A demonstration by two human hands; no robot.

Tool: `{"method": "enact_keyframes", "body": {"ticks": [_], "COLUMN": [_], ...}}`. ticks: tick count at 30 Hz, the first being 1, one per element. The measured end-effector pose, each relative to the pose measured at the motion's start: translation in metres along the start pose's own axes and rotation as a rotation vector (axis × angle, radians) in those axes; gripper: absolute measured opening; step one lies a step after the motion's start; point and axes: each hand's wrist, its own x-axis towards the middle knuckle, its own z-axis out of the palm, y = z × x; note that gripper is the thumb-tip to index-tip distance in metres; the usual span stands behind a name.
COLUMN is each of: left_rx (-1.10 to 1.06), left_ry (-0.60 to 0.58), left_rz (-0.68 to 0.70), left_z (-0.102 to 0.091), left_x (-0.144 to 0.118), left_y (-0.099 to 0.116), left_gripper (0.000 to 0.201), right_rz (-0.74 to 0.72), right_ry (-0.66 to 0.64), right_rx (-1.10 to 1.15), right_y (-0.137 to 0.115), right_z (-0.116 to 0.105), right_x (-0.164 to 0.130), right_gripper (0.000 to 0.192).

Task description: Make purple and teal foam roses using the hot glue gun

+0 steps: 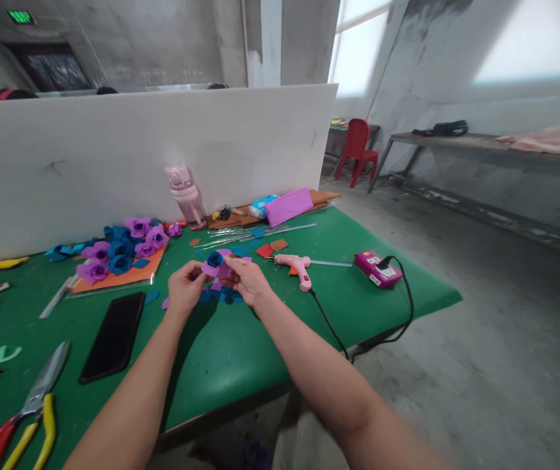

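Both hands pinch one small foam flower (215, 262), purple petals around a blue centre, held just above the green table (241, 352). The left hand (185, 287) closes thumb and fingers on the flower's left edge; the right hand (247, 281) closes on its right side, fingertips curled in toward the petals. How the fingers meet under the flower is hidden by the hands themselves, and the flower's lower part cannot be made out. Both forearms reach forward from the bottom edge of the view, converging over the table, elbows cut off. Loose blue and purple scraps (221, 295) lie on the table directly beneath the hands, partly covered by them. On the table right of the hands lies a pink glue gun (299, 266), its black cord running off the table edge. On the table left of the hands lie a black phone (113, 336) and, farther back, a pile of finished flowers (121, 251). Scissors (42, 385) and yellow-handled pliers (35, 434) at the table's near left are cut off by the frame
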Motion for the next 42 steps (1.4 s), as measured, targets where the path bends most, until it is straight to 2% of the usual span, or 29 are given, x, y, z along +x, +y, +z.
{"method": "enact_keyframes", "body": {"ticks": [9,13,16,24,28,32,35,42], "left_rx": [-0.065,-0.004,0.005,0.071,0.131,0.158,0.166,0.182], "left_ry": [-0.036,0.043,0.11,0.084,0.126,0.203,0.231,0.181], "left_rz": [-0.001,0.021,0.019,0.131,0.197,0.203,0.208,0.202], "left_z": [0.001,-0.001,-0.002,-0.004,-0.006,-0.006,-0.006,-0.006], "left_x": [0.001,0.001,0.001,0.002,0.003,0.004,0.004,0.002], "left_y": [-0.004,-0.001,0.0,-0.004,-0.006,-0.009,-0.01,-0.005], "left_gripper": [0.009,0.011,0.013,0.011,0.008,0.004,0.003,0.004], "right_rz": [0.046,0.14,0.201,0.122,0.155,0.178,0.152,-0.09], "right_ry": [-0.013,-0.015,-0.071,-0.154,-0.094,-0.114,-0.13,-0.075], "right_rx": [0.046,0.072,0.069,-0.006,-0.014,0.006,0.029,-0.039], "right_y": [-0.004,-0.009,-0.009,-0.005,-0.007,-0.008,-0.006,0.0], "right_z": [0.002,0.003,0.005,0.003,0.001,0.0,0.002,0.007], "right_x": [-0.004,-0.006,-0.008,-0.006,-0.004,-0.004,-0.005,-0.005], "right_gripper": [0.009,0.016,0.02,0.007,0.021,0.036,0.034,0.036]}}
